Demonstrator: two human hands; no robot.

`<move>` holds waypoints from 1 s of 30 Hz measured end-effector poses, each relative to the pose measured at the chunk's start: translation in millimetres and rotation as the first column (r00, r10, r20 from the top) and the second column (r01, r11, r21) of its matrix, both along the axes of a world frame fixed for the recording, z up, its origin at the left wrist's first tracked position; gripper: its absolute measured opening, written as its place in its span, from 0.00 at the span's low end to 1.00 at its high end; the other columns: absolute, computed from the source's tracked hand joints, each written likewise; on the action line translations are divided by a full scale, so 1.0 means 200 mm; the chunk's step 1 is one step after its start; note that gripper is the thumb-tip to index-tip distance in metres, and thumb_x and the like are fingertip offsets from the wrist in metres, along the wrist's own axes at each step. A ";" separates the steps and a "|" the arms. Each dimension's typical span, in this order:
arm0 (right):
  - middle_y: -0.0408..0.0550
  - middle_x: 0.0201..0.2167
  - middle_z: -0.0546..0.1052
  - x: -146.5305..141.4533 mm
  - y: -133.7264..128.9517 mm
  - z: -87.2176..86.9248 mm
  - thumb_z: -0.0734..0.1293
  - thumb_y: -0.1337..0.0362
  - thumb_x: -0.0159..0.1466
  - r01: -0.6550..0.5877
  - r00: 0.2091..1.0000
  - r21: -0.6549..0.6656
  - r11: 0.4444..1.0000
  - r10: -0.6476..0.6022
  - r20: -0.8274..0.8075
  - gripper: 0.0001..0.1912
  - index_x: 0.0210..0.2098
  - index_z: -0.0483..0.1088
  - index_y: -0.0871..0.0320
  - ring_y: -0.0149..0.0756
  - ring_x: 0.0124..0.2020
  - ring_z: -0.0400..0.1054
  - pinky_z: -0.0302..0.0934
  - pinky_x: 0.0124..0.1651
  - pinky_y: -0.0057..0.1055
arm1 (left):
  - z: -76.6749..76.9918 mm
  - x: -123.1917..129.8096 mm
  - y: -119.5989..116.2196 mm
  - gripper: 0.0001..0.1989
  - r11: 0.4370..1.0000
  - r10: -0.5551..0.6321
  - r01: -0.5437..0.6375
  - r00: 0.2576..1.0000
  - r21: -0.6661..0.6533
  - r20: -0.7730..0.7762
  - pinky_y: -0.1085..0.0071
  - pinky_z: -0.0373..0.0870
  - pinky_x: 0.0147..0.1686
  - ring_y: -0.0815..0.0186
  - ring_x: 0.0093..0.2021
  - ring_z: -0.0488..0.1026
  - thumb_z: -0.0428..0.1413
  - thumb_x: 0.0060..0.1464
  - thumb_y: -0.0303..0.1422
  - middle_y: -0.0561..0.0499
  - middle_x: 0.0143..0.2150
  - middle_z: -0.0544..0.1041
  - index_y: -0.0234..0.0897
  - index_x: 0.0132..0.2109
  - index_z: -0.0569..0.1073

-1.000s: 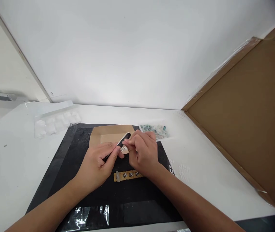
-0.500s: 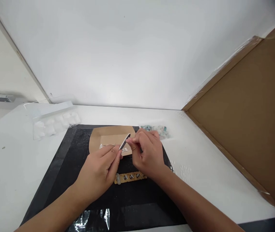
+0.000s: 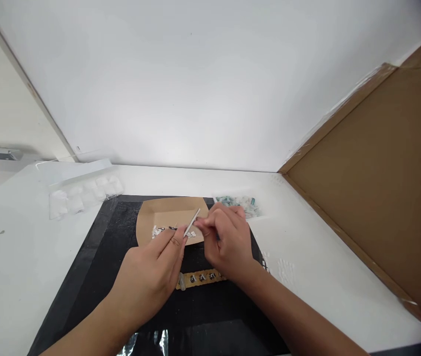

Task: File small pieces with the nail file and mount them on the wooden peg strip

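My left hand (image 3: 149, 274) pinches the lower end of a thin, narrow strip (image 3: 193, 220) with a pale grey edge, which slants up to the right. Close beside the strip's upper part, my right hand (image 3: 229, 240) has thumb and forefinger pressed together; whatever lies between them is too small or hidden to tell. Beyond the hands stands a brown paper tray (image 3: 173, 204) with small white bits (image 3: 155, 231) and dark slivers in it. Below the hands, a yellowish bar (image 3: 197, 279) with several small metal parts lies on the black mat (image 3: 210, 311), its right end hidden by my right wrist.
A clear plastic case (image 3: 84, 195) with white contents stands at the back left. Behind my right hand is a container of small greenish and clear pieces (image 3: 245, 203). Small white pieces (image 3: 286, 269) lie on the white table at right. A cardboard panel (image 3: 377, 173) rises along the right side.
The strip has turned in my left fingers: its black face showed before, and now mostly the pale narrow side shows. My right fingertips have shifted slightly down its side.
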State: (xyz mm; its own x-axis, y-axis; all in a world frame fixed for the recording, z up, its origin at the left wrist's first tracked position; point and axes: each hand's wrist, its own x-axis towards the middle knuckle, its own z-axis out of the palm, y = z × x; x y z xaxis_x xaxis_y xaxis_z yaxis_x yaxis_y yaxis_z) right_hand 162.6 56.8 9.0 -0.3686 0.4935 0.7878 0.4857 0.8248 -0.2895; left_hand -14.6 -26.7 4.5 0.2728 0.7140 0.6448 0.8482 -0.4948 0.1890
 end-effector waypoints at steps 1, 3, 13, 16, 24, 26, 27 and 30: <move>0.38 0.24 0.67 0.00 0.00 0.00 0.65 0.70 0.72 0.018 1.000 0.022 1.000 -0.018 -0.005 0.14 0.31 0.60 0.55 0.31 0.26 0.62 0.48 0.38 0.37 | 0.00 0.00 0.00 0.16 1.000 -0.002 0.002 1.000 0.001 0.006 0.65 0.83 0.39 0.59 0.41 0.83 0.51 0.70 0.25 0.42 0.46 0.82 0.31 0.61 0.72; 0.38 0.24 0.68 -0.01 -0.01 -0.01 0.66 0.70 0.72 0.017 1.000 0.067 0.998 -0.018 0.015 0.14 0.31 0.59 0.55 0.31 0.26 0.62 0.48 0.38 0.37 | 0.01 0.00 0.01 0.14 1.000 -0.009 0.009 1.000 -0.008 0.022 0.66 0.83 0.38 0.60 0.40 0.83 0.51 0.70 0.26 0.42 0.45 0.82 0.32 0.59 0.73; 0.37 0.25 0.74 0.07 0.07 -0.02 0.71 0.68 0.70 -0.064 0.995 -0.020 0.998 0.063 -0.076 0.11 0.32 0.67 0.55 0.31 0.29 0.69 0.52 0.40 0.37 | -0.02 -0.05 0.05 0.13 0.985 0.166 -0.171 0.975 -0.024 -0.150 0.72 0.70 0.25 0.65 0.32 0.79 0.50 0.72 0.29 0.49 0.41 0.82 0.36 0.57 0.75; 0.37 0.25 0.78 0.08 0.05 -0.02 0.74 0.68 0.68 -0.082 0.993 -0.004 0.997 0.081 -0.088 0.09 0.33 0.71 0.54 0.31 0.29 0.73 0.53 0.39 0.37 | -0.02 -0.10 0.08 0.16 0.935 0.350 -0.355 0.909 0.019 -0.226 0.72 0.60 0.21 0.66 0.26 0.75 0.50 0.73 0.34 0.50 0.38 0.80 0.38 0.60 0.75; 0.37 0.24 0.80 0.11 0.03 0.00 0.78 0.65 0.64 -0.107 0.992 0.055 0.993 0.110 -0.065 0.13 0.28 0.72 0.54 0.30 0.24 0.73 0.50 0.36 0.37 | -0.02 -0.17 0.13 0.21 0.880 0.442 -0.475 0.838 -0.027 -0.320 0.71 0.54 0.20 0.63 0.31 0.74 0.48 0.73 0.37 0.46 0.38 0.76 0.33 0.66 0.71; 0.37 0.25 0.81 0.12 0.02 0.00 0.77 0.65 0.65 -0.114 0.992 0.066 0.991 0.117 -0.051 0.13 0.28 0.71 0.54 0.30 0.25 0.73 0.50 0.36 0.37 | -0.02 -0.17 0.13 0.21 0.900 0.401 -0.435 0.852 -0.028 -0.336 0.72 0.57 0.22 0.62 0.34 0.75 0.48 0.74 0.36 0.46 0.39 0.76 0.34 0.67 0.69; 0.37 0.25 0.80 0.12 0.02 -0.01 0.77 0.66 0.65 -0.115 0.992 0.073 0.991 0.119 -0.045 0.14 0.28 0.70 0.54 0.30 0.25 0.73 0.50 0.36 0.37 | -0.03 -0.17 0.14 0.20 0.909 0.383 -0.416 0.860 -0.029 -0.337 0.72 0.59 0.23 0.61 0.35 0.75 0.48 0.74 0.35 0.46 0.40 0.76 0.34 0.67 0.68; 0.36 0.24 0.79 0.12 0.01 0.00 0.77 0.68 0.65 -0.115 0.993 0.102 0.988 0.117 -0.016 0.15 0.27 0.68 0.55 0.28 0.24 0.71 0.48 0.35 0.37 | -0.04 -0.18 0.15 0.20 0.939 0.319 -0.344 0.890 -0.018 -0.326 0.69 0.67 0.31 0.60 0.38 0.75 0.50 0.73 0.33 0.46 0.41 0.77 0.35 0.68 0.67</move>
